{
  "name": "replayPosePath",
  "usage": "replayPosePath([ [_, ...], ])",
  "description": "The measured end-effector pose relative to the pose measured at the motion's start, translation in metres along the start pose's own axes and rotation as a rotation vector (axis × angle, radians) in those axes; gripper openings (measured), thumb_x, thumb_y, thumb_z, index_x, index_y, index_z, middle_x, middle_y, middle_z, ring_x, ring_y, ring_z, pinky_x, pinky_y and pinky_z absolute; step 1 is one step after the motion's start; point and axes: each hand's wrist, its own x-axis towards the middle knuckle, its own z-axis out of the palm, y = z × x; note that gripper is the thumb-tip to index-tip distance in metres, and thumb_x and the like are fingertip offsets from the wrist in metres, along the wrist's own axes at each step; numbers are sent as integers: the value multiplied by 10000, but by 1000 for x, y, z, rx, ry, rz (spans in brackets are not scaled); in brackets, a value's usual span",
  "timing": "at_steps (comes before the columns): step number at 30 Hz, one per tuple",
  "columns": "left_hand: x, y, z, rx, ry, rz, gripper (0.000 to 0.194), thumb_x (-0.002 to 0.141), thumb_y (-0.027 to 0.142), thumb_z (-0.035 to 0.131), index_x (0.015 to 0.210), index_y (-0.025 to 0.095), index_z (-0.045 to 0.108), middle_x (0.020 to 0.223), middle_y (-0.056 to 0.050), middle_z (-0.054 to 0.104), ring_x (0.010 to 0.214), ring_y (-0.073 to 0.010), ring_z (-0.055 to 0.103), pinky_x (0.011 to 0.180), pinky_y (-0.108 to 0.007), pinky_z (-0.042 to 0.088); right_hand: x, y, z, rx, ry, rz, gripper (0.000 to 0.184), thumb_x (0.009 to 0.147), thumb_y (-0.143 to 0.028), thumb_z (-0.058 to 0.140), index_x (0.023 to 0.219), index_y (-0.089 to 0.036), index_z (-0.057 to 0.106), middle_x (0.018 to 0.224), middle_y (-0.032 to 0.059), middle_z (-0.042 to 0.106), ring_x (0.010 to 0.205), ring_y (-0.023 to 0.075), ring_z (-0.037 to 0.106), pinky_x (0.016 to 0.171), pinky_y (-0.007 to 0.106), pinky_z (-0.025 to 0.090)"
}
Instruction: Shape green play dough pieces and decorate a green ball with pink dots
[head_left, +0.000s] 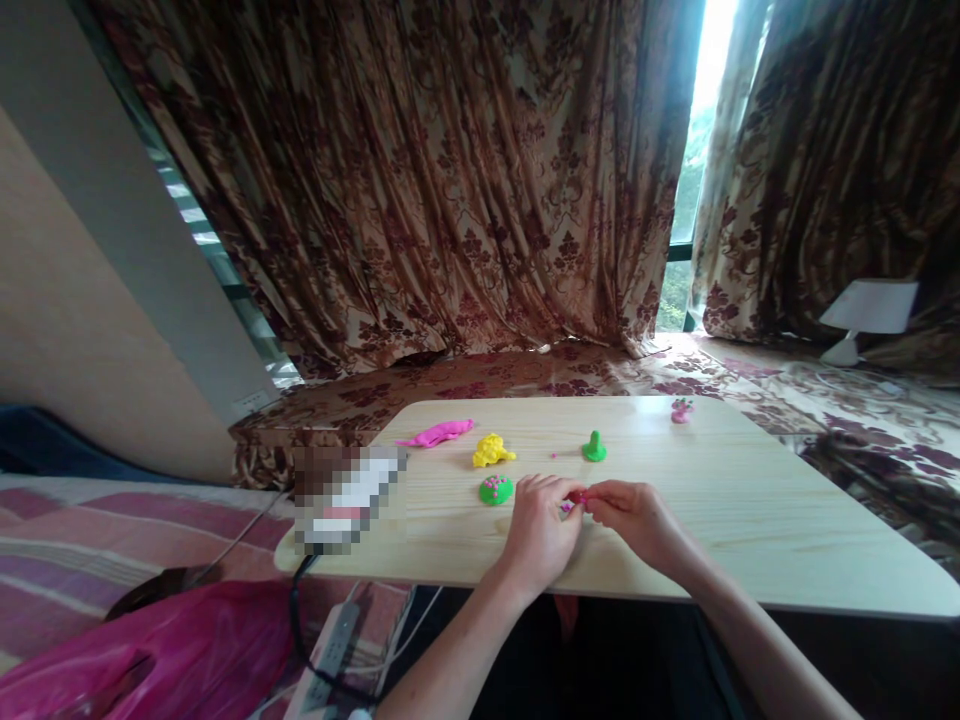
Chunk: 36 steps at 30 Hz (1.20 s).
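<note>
My left hand (541, 522) and my right hand (630, 508) meet low over the table, fingertips closed together on a small bit of pink clay (582, 497). Another pink speck shows under the left fingers; whether it is held or lies on the table I cannot tell. Just left of my left hand sits a green clay dome (496, 490) dotted with small pink balls. Behind it is a lumpy yellow clay piece (490, 451). A green clay cone with a wide base (594, 447) stands beyond my fingers, with a tiny pink ball (554, 456) to its left.
A long pink clay strip (442, 432) lies near the far left edge of the pale wooden table (757, 520). A small pink figure (682, 410) stands at the far right. A blurred-out object (352, 500) with a black cable occupies the left end. A power strip (330, 645) lies below.
</note>
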Motion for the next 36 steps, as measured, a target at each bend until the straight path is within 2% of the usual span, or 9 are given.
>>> replayPosePath([
  [8,-7,9,-9,95,109,54,190,796,147,524,908,250,638,828,3,658,835,-164,559,954,-384,295,-1,-11,6,292,13,66,214,708,-357,648,761,-152,617,658,4,624,578,111,538,531,221,419],
  [14,-14,10,-12,146,95,73,142,820,179,494,845,237,620,797,7,641,821,-157,542,988,-395,254,-4,-14,7,349,63,118,323,651,-435,683,794,-148,644,642,20,628,573,125,551,554,256,453],
  [17,-9,4,-13,185,106,41,130,823,194,481,788,219,605,777,3,634,812,-152,536,955,-373,285,-4,-14,5,343,97,141,342,650,-435,680,829,-144,662,650,25,634,586,131,554,566,264,459],
  [21,12,-18,-15,345,38,-4,160,808,181,473,744,202,618,784,-33,640,826,-178,529,870,-366,326,-3,-7,-1,314,142,165,323,675,-406,660,844,-131,674,646,26,626,590,133,539,552,261,447],
  [27,32,-47,-9,390,-56,19,177,746,183,545,607,198,653,692,-47,639,808,-208,524,918,-418,263,-4,1,-8,277,143,169,313,674,-391,652,839,-126,680,605,19,605,564,136,524,525,265,435],
  [30,29,-50,-12,391,-93,28,196,760,214,540,615,203,671,679,-54,639,818,-217,523,936,-438,233,-6,0,-11,266,149,167,297,681,-379,643,833,-127,683,598,17,603,565,134,523,535,265,435],
  [34,22,-46,-21,364,-148,48,216,803,217,488,726,232,689,765,-45,658,861,-208,523,949,-435,219,-8,0,-12,251,172,167,275,694,-365,634,831,-133,686,625,19,616,584,131,528,556,259,440],
  [36,19,-43,-23,337,-186,61,185,786,214,517,721,248,687,772,-29,659,858,-199,524,955,-428,216,-8,1,-12,243,184,165,269,701,-367,626,829,-137,686,639,17,622,587,127,528,557,254,442],
])
